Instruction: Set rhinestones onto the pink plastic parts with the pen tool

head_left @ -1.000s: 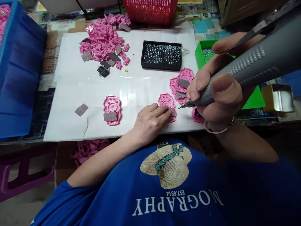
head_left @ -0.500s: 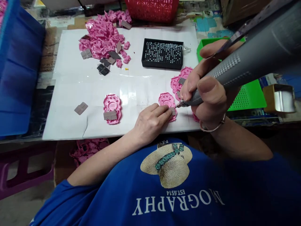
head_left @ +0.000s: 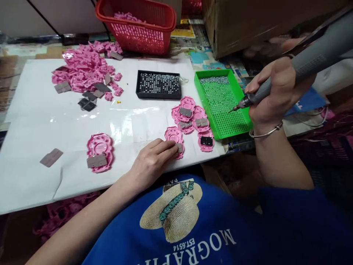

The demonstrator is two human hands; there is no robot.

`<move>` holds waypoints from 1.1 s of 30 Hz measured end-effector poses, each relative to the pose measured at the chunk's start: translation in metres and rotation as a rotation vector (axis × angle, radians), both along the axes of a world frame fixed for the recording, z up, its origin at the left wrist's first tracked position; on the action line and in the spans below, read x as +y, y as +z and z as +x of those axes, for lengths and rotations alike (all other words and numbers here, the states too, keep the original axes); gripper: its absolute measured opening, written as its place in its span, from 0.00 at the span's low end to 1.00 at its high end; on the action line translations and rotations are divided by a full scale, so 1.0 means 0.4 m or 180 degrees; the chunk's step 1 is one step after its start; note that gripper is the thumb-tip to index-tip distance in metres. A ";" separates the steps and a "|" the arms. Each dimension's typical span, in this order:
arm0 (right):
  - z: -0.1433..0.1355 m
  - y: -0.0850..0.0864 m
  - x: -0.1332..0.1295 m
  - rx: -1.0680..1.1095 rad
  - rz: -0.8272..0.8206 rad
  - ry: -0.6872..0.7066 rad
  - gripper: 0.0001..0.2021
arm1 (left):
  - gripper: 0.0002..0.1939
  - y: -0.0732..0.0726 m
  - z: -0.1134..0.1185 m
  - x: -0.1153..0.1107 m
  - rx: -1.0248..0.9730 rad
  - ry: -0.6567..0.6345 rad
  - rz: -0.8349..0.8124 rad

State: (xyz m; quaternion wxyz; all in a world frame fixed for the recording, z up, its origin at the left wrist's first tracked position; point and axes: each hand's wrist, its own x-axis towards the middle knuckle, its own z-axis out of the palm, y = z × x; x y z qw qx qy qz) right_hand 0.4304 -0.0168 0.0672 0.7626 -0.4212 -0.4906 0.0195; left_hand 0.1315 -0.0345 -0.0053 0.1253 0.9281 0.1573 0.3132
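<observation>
Left hand (head_left: 150, 162) lies flat on the white bench (head_left: 41, 121), fingers loosely spread, fingertips pressing a pink part (head_left: 174, 140) near its front edge. Right hand (head_left: 275, 92), grip clamped on grey electric screwdriver (head_left: 298, 62), holds the bit over green screw tray (head_left: 220, 103).

bright even light, glare on white sheet (head_left: 143, 121), edges warped.

Red basket (head_left: 138, 27), black tray (head_left: 159, 85)

My right hand (head_left: 275, 92) has swung the grey screwdriver (head_left: 303, 66) away from the pink part (head_left: 174, 135), its tip now over the green tray (head_left: 200, 79) of screws.
</observation>
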 end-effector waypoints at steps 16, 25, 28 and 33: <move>0.079 -0.085 0.015 -0.0048 -0.0742 -0.0297 0.24 | 0.13 0.001 0.004 -0.014 0.0066 0.0098 -0.0067; 0.063 -0.069 0.008 -0.0119 -0.0757 -0.0359 0.25 | 0.12 -0.002 0.004 -0.013 0.0059 0.0122 -0.0033; 0.068 -0.072 0.010 -0.0219 -0.0714 -0.0370 0.25 | 0.10 -0.001 0.005 -0.013 0.0003 0.0132 -0.0018; 0.072 -0.066 0.017 -0.0229 -0.0494 -0.0218 0.19 | 0.09 0.001 0.007 -0.012 -0.0023 0.0136 -0.0030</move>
